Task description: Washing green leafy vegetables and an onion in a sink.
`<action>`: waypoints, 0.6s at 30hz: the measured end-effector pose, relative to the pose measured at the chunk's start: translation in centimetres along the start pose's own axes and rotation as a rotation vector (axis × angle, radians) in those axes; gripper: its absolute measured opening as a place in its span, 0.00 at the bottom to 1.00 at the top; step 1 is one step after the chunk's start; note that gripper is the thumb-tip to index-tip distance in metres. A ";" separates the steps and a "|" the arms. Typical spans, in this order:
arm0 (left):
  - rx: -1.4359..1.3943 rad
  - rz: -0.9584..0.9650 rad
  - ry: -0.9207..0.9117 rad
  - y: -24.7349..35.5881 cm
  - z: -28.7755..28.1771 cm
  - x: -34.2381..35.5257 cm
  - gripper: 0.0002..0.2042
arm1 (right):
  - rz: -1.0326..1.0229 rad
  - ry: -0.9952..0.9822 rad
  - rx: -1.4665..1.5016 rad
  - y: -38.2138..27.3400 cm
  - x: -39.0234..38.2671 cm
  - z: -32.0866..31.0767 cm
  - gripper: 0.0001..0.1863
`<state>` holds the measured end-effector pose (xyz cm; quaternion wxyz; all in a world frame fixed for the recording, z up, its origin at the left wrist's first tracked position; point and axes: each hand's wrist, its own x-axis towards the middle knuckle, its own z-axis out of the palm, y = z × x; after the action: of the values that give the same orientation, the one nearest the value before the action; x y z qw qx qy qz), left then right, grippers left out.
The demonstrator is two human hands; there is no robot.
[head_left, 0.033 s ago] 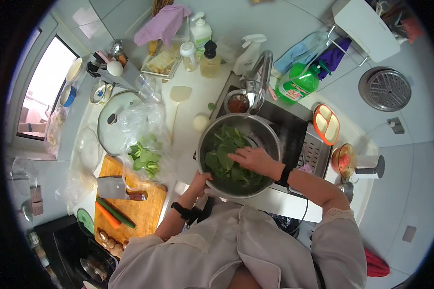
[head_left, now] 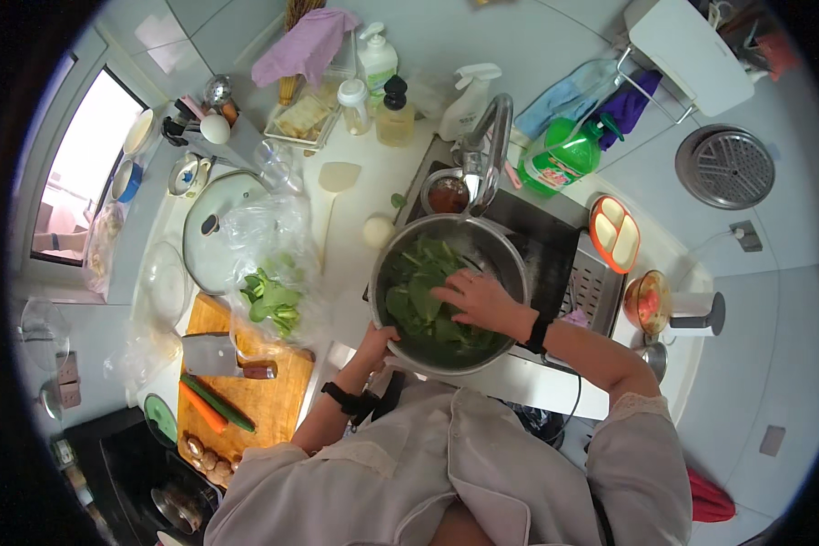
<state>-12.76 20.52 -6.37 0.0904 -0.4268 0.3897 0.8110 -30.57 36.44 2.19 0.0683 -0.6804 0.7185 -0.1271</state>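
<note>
A large steel bowl is held at the sink's front edge, under the faucet. Dark green leafy vegetables lie inside it in a wet heap. My left hand is closed on the bowl's near left rim, thumb on top. Inside the bowl, over the right side of the leaves, is my right hand, its fingers apart and touching them. Some fingertips are hidden among the leaves.
To the left, a wooden cutting board bears a cleaver, a carrot, a cucumber and mushrooms. Behind it are bagged greens and a glass lid. A green detergent bottle stands by the faucet.
The fingers of my right hand have shifted slightly and spread a little over the leaves. My left hand and the bowl have stayed in place.
</note>
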 end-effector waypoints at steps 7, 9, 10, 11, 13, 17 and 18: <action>0.061 0.096 -0.039 -1.5 -2.0 0.9 0.25 | 0.611 0.388 0.526 11.9 -1.5 -2.9 0.16; 0.119 0.061 0.013 -0.9 -1.3 0.3 0.25 | 0.555 0.548 0.555 16.7 -0.6 -2.0 0.17; 0.080 0.053 0.034 0.0 -0.3 -1.0 0.25 | 0.545 0.550 0.558 18.0 0.0 -1.9 0.17; 0.044 0.048 0.066 0.6 -0.1 -1.9 0.25 | 0.479 0.461 0.356 19.0 1.0 -1.6 0.18; -0.027 0.021 0.046 -0.2 -0.9 -1.0 0.25 | 0.394 0.382 0.164 20.6 2.8 -0.9 0.19; 0.037 0.009 0.079 -0.9 -1.9 -1.3 0.22 | 0.365 0.169 0.154 23.7 5.3 2.5 0.15; 0.227 0.097 0.040 -0.9 -2.1 -1.4 0.19 | 0.374 0.123 0.188 24.9 5.5 2.9 0.14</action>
<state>-10.17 19.97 -6.52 0.0911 -0.4107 0.5007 0.7565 -54.04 31.79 -7.05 0.1099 -0.5171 0.8199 -0.2198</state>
